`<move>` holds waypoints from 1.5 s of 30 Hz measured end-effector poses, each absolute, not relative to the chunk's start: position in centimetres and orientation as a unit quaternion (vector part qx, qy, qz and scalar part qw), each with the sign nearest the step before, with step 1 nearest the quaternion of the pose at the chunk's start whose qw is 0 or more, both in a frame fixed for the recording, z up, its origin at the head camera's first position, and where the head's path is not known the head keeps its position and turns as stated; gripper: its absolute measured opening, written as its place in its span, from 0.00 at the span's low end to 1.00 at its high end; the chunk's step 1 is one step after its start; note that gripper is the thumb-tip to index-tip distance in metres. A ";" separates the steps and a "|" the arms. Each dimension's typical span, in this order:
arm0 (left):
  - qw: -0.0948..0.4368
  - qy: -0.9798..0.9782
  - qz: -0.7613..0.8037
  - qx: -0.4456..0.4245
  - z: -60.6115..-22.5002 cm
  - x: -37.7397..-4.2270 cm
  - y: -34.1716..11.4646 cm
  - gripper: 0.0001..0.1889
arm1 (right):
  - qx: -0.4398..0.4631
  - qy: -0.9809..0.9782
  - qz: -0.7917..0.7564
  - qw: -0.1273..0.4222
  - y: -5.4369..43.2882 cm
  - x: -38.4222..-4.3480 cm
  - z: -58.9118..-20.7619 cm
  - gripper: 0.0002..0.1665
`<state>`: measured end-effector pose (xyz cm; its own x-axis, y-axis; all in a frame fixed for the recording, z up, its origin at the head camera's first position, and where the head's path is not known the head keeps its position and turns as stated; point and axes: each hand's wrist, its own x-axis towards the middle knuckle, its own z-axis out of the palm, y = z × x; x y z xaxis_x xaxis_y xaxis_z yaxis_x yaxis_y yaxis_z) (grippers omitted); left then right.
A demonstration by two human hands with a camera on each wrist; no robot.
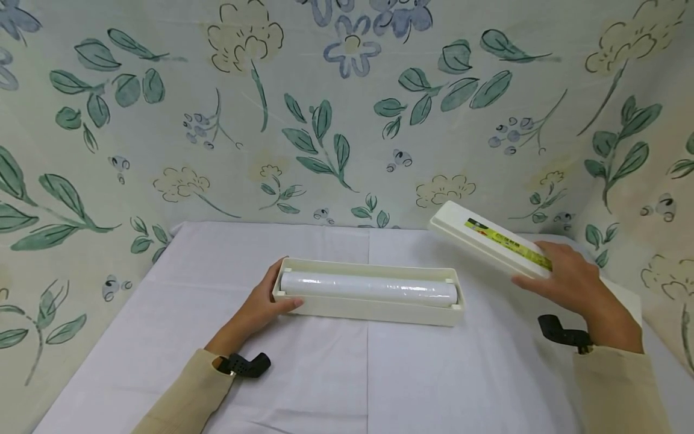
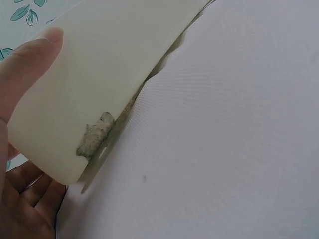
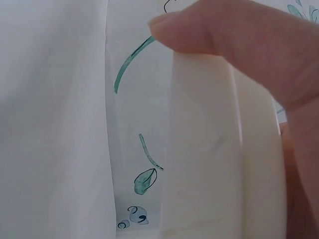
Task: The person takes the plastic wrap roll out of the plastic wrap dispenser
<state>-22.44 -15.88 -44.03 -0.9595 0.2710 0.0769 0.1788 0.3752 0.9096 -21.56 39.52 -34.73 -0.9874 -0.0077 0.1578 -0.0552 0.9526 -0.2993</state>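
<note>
A long cream plastic box (image 1: 374, 311) rests on the white cloth with its top off. Inside lies a shiny roll of cling film (image 1: 368, 288). My left hand (image 1: 265, 304) grips the box's left end, thumb on the front wall and fingers round behind. A torn, greyish patch (image 2: 95, 137) clings low on that wall in the left wrist view. Up to the right, my right hand (image 1: 572, 278) holds the box's lid (image 1: 461, 223), which bears a yellow-green label (image 1: 506, 242). The lid is tilted, raised above the cloth and apart from the box.
White cloth (image 1: 303, 374) covers the table, with a crease down its middle. A floral-patterned curtain (image 1: 336, 199) stands right behind the table and along its sides. Part of a flat white thing (image 1: 628, 299) shows behind the right wrist. Each wrist wears a black camera mount (image 1: 246, 365).
</note>
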 end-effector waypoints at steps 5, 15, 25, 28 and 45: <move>0.047 0.829 0.539 0.139 -42.2 -21.3 -15.4 0.50 | 0.013 -0.985 0.154 0.075 39.6 -21.5 -34.8 0.61; 0.047 0.824 0.546 0.144 -41.7 -20.9 -15.4 0.49 | 0.008 -0.985 0.155 0.071 39.7 -21.6 -34.8 0.62; 0.046 0.821 0.551 0.144 -41.6 -20.9 -15.2 0.49 | 0.003 -0.986 0.154 0.066 39.9 -21.6 -35.1 0.62; 0.046 0.822 0.550 0.141 -41.4 -20.8 -15.1 0.49 | 0.001 -0.986 0.155 0.064 40.0 -21.6 -35.2 0.62; 0.046 0.831 0.536 0.145 -41.5 -21.0 -15.3 0.50 | -0.010 -0.988 0.148 0.039 40.3 -21.8 -35.6 0.65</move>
<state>-20.97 -15.27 -41.48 -0.9535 0.2909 0.0786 0.1917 0.3842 0.9031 -21.76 40.27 -35.61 -0.9968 0.0305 0.0733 0.0077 0.9562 -0.2926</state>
